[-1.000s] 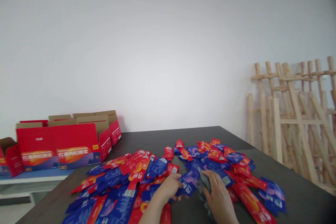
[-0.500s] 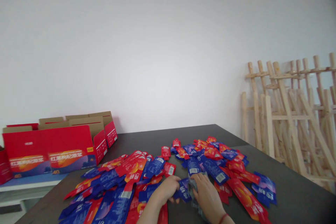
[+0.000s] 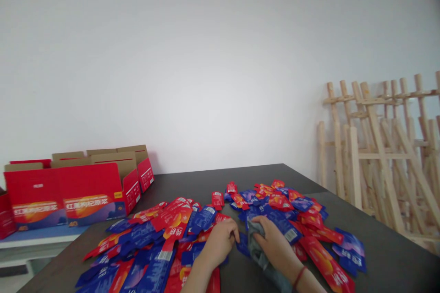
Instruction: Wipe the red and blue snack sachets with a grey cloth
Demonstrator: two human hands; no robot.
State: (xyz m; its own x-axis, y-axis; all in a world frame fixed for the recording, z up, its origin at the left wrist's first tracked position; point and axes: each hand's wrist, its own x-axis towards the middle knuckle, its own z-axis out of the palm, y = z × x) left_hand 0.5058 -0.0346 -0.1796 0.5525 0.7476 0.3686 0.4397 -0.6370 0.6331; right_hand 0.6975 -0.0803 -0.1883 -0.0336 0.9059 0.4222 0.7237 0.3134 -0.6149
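Observation:
My left hand has its fingers curled in a pinch at the near edge of a blue sachet. Bunched in my right hand is a grey cloth, its lower end trailing down under the wrist. The cloth is beside the blue sachet; whether they touch is hard to see. To the left of my hands lies a heap of red and blue sachets. Another heap of such sachets spreads beyond and to the right of my right hand.
Open red cartons stand at the left on a blue-topped white shelf. The dark table reaches back to a white wall. Wooden easels lean at the right, past the table's edge.
My right hand has lifted and turned a little, so more of the grey cloth shows. My left hand has risen slightly, and less of the blue sachet between the hands is visible.

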